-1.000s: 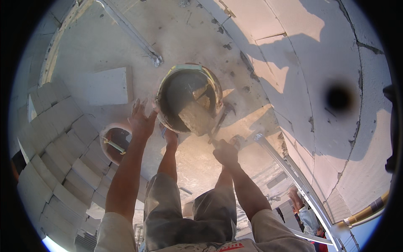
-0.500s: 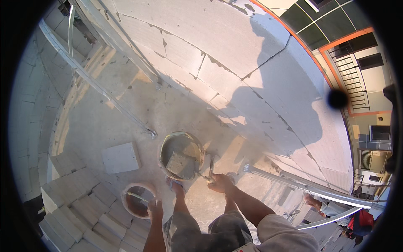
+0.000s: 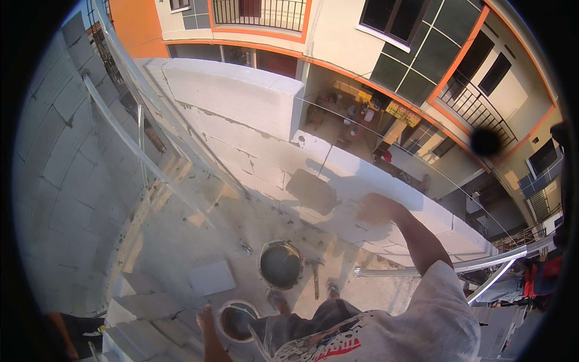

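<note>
My right hand (image 3: 379,210), blurred by motion, is closed around the handle of a trowel (image 3: 312,192). Its broad blade, which looks grey with mortar, hovers in front of the light block wall (image 3: 241,148). Down at the lower left, my left hand (image 3: 206,315) hangs beside a small round bucket (image 3: 239,320); its fingers are too unclear to read. A larger round bucket (image 3: 281,265) with grey mix inside stands on the floor by my feet.
A hammer (image 3: 316,281) lies right of the larger bucket. One loose block (image 3: 212,277) and stacked blocks (image 3: 142,304) are on the left. Metal poles (image 3: 392,273) cross at the right. Another person's arm (image 3: 60,332) shows at lower left. Buildings rise beyond the wall.
My right hand has lifted the trowel out of the larger bucket, up and right to the wall. The view has tilted up toward the buildings. My left hand now appears left of the small bucket.
</note>
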Available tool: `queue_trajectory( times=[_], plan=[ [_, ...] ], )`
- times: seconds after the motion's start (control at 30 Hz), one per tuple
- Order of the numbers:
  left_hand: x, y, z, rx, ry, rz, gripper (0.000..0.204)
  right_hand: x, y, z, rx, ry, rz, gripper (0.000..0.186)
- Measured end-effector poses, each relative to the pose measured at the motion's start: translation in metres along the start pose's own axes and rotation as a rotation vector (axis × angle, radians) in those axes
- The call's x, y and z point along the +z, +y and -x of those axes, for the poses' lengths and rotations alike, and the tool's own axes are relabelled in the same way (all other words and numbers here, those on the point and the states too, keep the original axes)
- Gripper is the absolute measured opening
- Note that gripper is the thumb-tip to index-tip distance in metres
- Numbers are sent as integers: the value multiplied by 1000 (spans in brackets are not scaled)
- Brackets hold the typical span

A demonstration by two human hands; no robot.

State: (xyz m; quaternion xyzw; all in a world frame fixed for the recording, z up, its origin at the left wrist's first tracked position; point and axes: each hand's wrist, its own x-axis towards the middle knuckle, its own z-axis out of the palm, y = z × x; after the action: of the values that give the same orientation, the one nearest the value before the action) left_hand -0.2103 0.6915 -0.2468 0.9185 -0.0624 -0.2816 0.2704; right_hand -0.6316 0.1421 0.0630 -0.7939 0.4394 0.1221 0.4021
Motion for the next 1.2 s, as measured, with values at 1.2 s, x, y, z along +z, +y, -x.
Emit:
queue_trajectory(
  times=[1.2],
  plan=[
    [81, 164, 92, 610, -498, -264, 26, -12, 223, 178, 315, 893, 571, 27]
  ],
)
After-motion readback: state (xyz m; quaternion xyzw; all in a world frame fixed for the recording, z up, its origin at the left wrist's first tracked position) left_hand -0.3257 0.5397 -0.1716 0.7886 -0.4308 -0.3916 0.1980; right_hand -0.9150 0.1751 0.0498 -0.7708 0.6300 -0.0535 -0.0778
